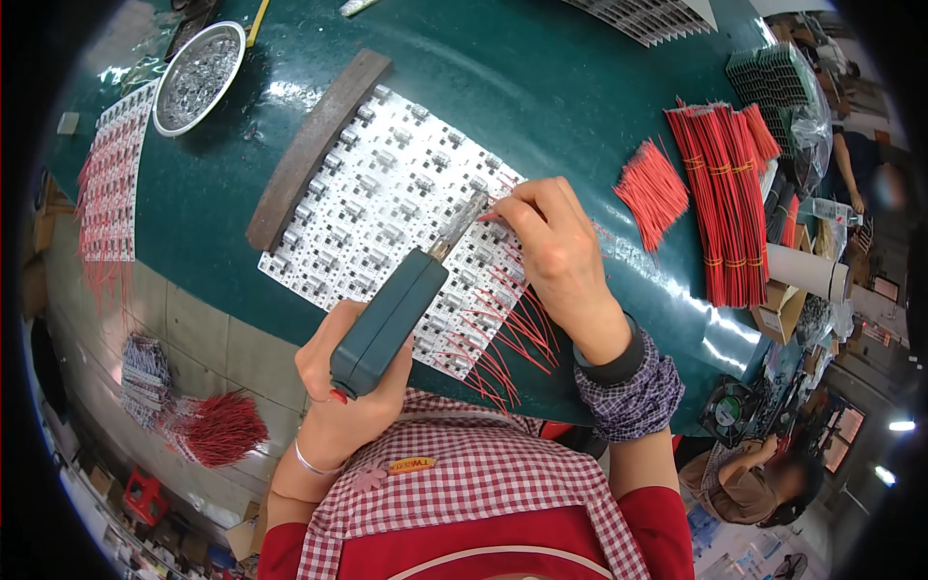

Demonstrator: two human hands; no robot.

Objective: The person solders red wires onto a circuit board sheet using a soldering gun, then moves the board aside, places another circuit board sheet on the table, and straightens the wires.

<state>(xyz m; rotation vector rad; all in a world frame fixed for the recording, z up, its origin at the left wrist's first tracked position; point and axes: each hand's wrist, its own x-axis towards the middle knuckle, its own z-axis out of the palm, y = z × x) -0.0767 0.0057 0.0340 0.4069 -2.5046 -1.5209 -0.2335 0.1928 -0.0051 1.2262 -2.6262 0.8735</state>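
Note:
My left hand (pixel 346 418) is wrapped round the body of a dark green soldering gun (pixel 391 324). Its long metal tip reaches over the far right edge of a white circuit board panel (pixel 372 227) filled with rows of small parts. Beside that tip, my right hand (pixel 559 253) pinches the end of a red wire (pixel 490 216) between thumb and forefinger. Several red wires (pixel 527 324) stick out from the panel's right edge, closer to me. A dark, heavy-looking bar (pixel 314 159) lies along the panel's left edge.
A white bowl of small metallic bits (pixel 200 79) stands far left, near another wired panel (pixel 116 179) at the table's edge. To the right lie a loose pile of short red wires (pixel 652 193) and tied red wire bundles (pixel 720 208). Another person (pixel 749 483) sits at right.

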